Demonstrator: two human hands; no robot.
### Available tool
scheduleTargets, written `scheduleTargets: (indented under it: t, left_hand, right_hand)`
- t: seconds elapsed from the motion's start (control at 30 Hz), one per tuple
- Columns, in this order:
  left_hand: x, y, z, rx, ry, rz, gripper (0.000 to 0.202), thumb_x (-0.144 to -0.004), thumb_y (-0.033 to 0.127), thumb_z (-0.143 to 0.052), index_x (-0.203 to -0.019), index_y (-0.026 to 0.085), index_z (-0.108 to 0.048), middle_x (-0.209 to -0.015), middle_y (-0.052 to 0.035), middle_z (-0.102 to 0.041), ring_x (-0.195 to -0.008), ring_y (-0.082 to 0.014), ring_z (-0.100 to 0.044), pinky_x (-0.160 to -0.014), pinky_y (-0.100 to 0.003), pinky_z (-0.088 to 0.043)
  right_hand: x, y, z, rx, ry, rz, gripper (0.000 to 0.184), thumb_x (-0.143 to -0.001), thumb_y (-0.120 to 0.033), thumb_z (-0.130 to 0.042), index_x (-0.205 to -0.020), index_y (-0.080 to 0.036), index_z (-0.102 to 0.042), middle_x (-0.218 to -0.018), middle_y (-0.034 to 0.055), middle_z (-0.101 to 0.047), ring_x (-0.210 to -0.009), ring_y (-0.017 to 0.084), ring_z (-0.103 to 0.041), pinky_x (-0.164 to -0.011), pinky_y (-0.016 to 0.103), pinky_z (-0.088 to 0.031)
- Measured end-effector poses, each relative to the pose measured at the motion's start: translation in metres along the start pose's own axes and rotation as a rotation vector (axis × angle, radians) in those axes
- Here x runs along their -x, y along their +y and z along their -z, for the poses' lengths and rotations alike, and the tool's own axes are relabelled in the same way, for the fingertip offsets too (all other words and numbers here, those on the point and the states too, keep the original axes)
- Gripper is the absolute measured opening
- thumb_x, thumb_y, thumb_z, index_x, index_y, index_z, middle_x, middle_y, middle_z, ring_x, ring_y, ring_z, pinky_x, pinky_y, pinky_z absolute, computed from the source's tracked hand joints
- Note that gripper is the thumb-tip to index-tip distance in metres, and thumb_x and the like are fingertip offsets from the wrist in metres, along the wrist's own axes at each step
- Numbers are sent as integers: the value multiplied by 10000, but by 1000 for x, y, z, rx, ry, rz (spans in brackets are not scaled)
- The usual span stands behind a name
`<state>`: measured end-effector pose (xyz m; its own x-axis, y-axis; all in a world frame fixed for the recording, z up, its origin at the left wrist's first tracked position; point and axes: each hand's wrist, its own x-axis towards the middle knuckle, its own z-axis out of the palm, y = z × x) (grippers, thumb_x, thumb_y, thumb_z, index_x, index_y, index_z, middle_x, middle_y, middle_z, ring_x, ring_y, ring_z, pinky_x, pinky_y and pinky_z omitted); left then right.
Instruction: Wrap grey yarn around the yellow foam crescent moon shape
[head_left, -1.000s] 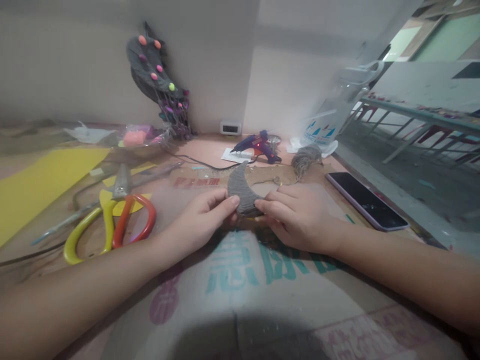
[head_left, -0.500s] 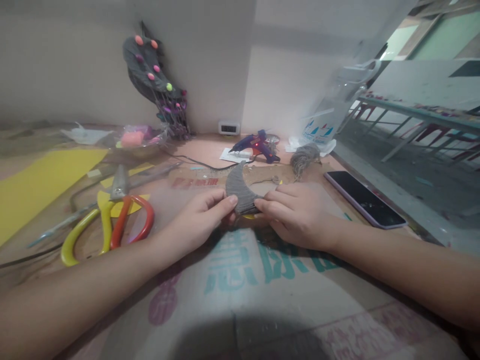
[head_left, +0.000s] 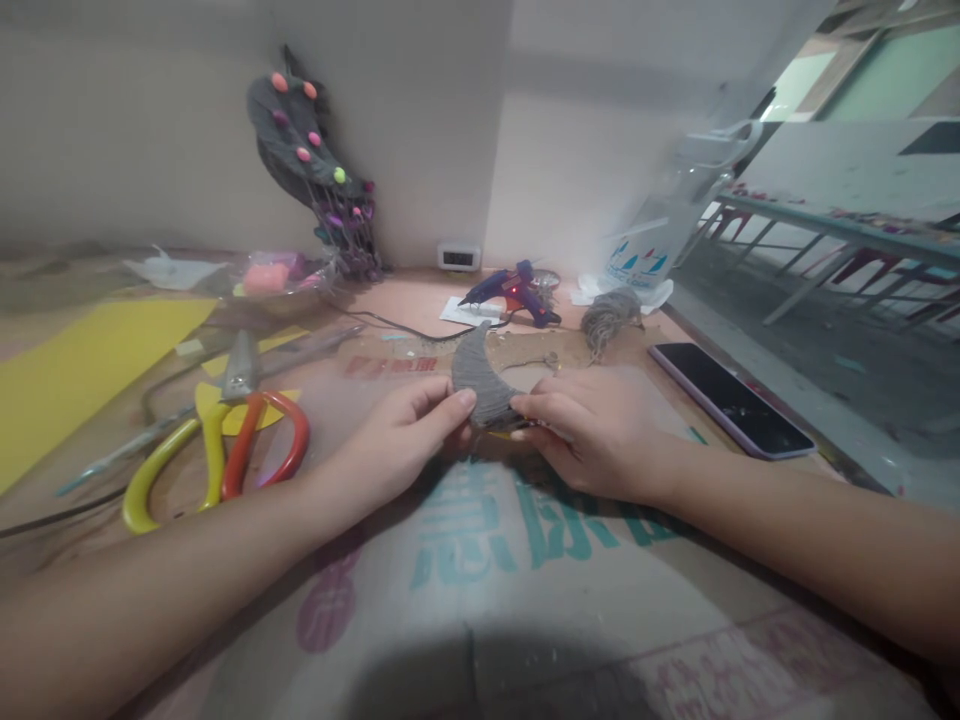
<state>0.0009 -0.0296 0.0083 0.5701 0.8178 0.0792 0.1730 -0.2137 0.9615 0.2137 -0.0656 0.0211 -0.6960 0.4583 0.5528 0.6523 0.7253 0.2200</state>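
A grey crescent moon point(head_left: 481, 378), its surface wound with yarn, is held just above the cardboard point(head_left: 465, 610). My left hand point(head_left: 415, 425) pinches its left edge between thumb and fingers. At its lower right end, my right hand point(head_left: 589, 430) closes thumb and fingertips on the crescent. A bit of yellow shows under the crescent's lower edge. Beyond it lie a blue glue gun point(head_left: 513, 293) with a red light and a loose bundle of grey yarn point(head_left: 611, 318).
Scissors point(head_left: 225, 425) with yellow and red handles lie left, near yellow sheet material point(head_left: 97, 365). A phone point(head_left: 727, 398) and a clear bottle point(head_left: 660, 220) are right. Against the wall are a decorated crescent point(head_left: 296, 140), a small digital clock point(head_left: 458, 258) and a plastic bag point(head_left: 281, 275).
My right hand's fingers have shifted slightly at the crescent's right end, with the thumb now lower and more visible. My left hand and the crescent stay almost still.
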Motion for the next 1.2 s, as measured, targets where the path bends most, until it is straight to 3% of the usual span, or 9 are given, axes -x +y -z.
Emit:
scheduleTargets:
  t: [0.2,0.57,0.67,0.73,0.83,1.0,1.1,1.2]
  left_hand:
    - [1,2,-1,-76,17,2,340,-914,387,-471,-660,169,-531,-623,38,-495,-593,-110,-441,-559,-225,-344]
    - [0,-2,0,-24,-14,4,325,-915,399,-471,-693,170,-528,-655,28,-514,-634,-121,-470,-610,-242,-367]
    - [-1,-4,-1,11,12,22,332,-916,411,-470,-697,167,-521,-641,31,-493,-602,-110,-435,-565,-232,-337]
    - [-2,-6,-2,73,17,37,336,-917,431,-464,-711,170,-508,-634,38,-476,-568,-102,-406,-529,-226,-313]
    - [-3,-8,-3,110,57,30,330,-921,447,-457,-731,181,-496,-617,50,-454,-529,-95,-376,-498,-223,-292]
    - [-3,-10,-2,1,122,-53,307,-932,422,-454,-741,186,-501,-680,34,-489,-622,-117,-436,-568,-226,-346]
    - [-4,-11,-1,-65,144,-69,325,-932,443,-440,-767,178,-530,-733,13,-522,-698,-138,-473,-628,-238,-379]
    - [-6,-10,-1,-66,95,-78,314,-911,457,-469,-850,167,-573,-809,-14,-586,-787,-165,-532,-686,-252,-410]
  right_hand:
    - [-4,-5,2,48,-27,-8,187,-928,-205,-455,-840,-142,-607,-674,29,-599,-614,150,-485,-553,276,-292]
    - [-1,-4,3,98,-46,51,183,-900,-132,-451,-815,-153,-611,-664,22,-586,-608,157,-469,-542,296,-285]
    - [0,-5,1,-88,35,-134,104,-887,-185,-508,-921,-139,-595,-708,24,-605,-617,139,-502,-557,261,-351]
    - [2,-4,-1,-242,98,-308,211,-878,-252,-552,-1050,-130,-566,-811,44,-633,-659,136,-539,-591,247,-407]
    - [3,3,-6,-333,98,-439,316,-836,-293,-621,-1117,-155,-576,-875,54,-647,-699,149,-557,-620,260,-430]
    - [4,9,-18,-397,46,-556,112,-835,-248,-601,-866,-189,-691,-696,24,-629,-626,141,-538,-593,257,-392]
    - [4,5,-23,-464,28,-542,144,-838,-264,-594,-757,-171,-668,-655,25,-610,-612,134,-532,-572,244,-382]
    - [3,1,-26,-542,28,-538,192,-855,-291,-568,-723,-168,-633,-658,22,-602,-607,126,-528,-559,231,-380]
